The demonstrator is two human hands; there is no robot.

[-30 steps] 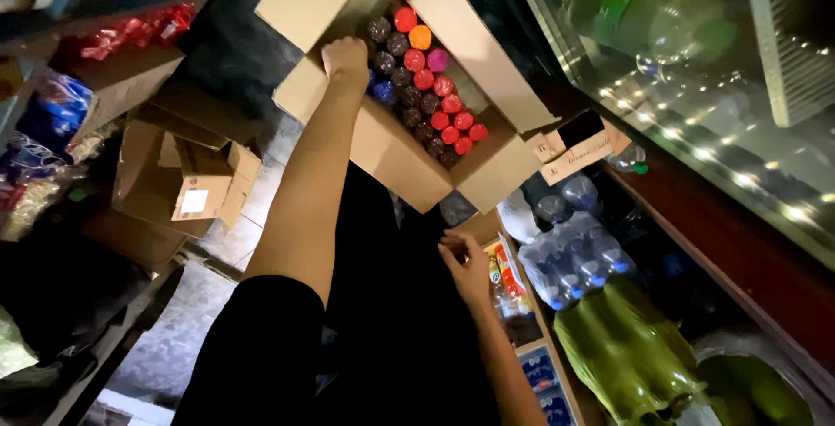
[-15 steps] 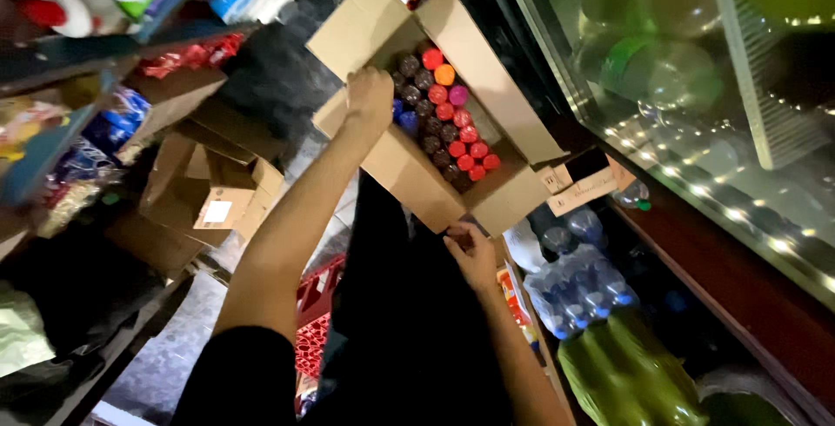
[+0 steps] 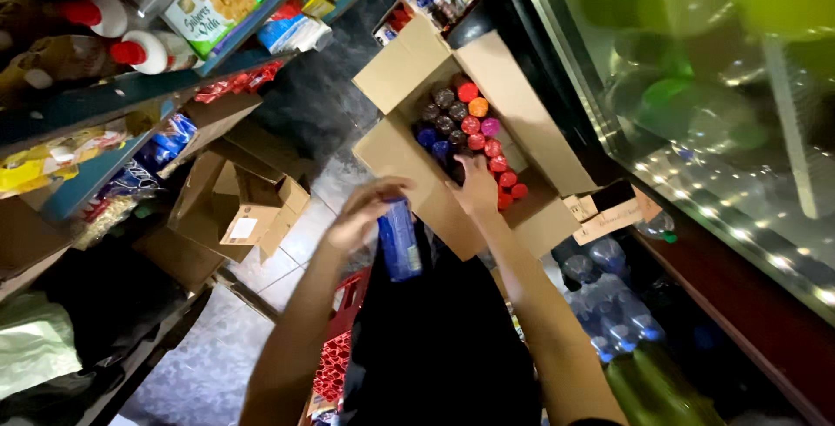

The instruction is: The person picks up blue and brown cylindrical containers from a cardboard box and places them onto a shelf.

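An open cardboard box (image 3: pixel 402 158) lies on the floor ahead of me, packed with small bottles (image 3: pixel 477 137) whose caps are red, orange, pink, blue and dark. My left hand (image 3: pixel 364 214) holds a blue bottle (image 3: pixel 399 239) lifted clear of the box, near its front wall. My right hand (image 3: pixel 477 185) reaches into the box and rests on the bottles at its near end; whether its fingers grip one is hidden. Both forearms stretch forward over my dark clothing.
Shelves (image 3: pixel 130 87) of packaged food and red-capped bottles stand on the left, with empty cardboard boxes (image 3: pixel 252 208) on the tiled floor below. A glass-fronted cooler (image 3: pixel 696 113) fills the right. Shrink-wrapped water bottles (image 3: pixel 609 304) and a red crate (image 3: pixel 344 322) sit by my legs.
My left hand has come back from the box holding a blue bottle. My right hand has moved up from near my waist into the box.
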